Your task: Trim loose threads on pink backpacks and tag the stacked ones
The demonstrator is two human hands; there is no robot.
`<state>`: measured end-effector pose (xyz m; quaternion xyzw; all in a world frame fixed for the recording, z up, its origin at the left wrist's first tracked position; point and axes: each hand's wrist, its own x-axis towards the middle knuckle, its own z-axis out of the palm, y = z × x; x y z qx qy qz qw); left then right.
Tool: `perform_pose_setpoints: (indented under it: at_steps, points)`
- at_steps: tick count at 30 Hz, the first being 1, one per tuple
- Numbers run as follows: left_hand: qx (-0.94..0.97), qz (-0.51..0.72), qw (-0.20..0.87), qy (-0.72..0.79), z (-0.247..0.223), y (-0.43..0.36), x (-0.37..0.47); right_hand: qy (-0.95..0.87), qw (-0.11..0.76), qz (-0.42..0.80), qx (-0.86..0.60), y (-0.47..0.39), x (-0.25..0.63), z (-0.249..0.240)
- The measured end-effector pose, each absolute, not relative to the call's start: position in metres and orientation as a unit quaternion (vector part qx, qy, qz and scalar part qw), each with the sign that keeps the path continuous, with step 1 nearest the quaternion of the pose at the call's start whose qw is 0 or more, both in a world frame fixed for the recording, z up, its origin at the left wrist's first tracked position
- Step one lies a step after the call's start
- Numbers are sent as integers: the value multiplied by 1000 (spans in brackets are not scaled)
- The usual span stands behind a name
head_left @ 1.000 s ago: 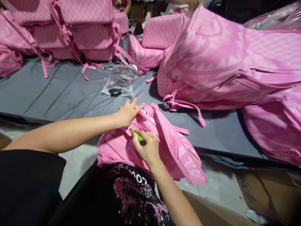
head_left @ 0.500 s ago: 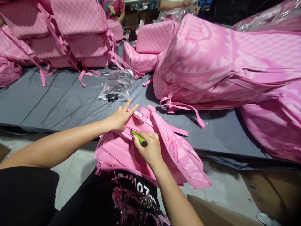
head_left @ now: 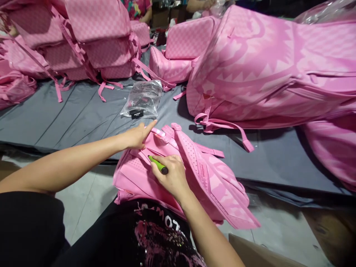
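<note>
A pink backpack (head_left: 141, 181) leans across my lap against the table edge, its front panel folded out to the right. My left hand (head_left: 137, 136) grips its upper left edge, the index finger stretched out past the fabric and the thumb on the near side. In my right hand (head_left: 171, 172) is a lime-green pen-shaped tool (head_left: 158, 164) with a black end. The tool's tip points left at the fabric by a slit or seam on the bag; whether it touches, I cannot tell. A light pink carry handle (head_left: 158, 133) shows at the top of the bag.
Behind the bag, a clear plastic pouch (head_left: 143, 99) lies on the grey-covered table (head_left: 83, 126). Pink backpacks (head_left: 98, 22) are stacked at back left. A big pink bag (head_left: 250, 70) fills the right. Across the table is another person's arm (head_left: 147, 15). Cardboard (head_left: 250, 252) stands below right.
My right hand has moved slightly left with the green tool. My left hand has shifted a little left, and its spread fingers have drawn together. The view has swung slightly left.
</note>
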<state>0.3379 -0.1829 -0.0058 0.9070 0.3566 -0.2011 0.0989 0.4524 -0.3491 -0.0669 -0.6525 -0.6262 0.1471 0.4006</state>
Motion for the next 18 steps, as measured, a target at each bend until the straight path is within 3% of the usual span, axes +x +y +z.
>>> perform_pose_setpoints:
  at_steps: [7,18]
  points:
    - [930,-125,137,316,-16,-170,316,-650,395,147,-632,-345,442,-73]
    - [917,-180,127,331,-12,-174,330,-636,391,157,-646,-330,438,-82]
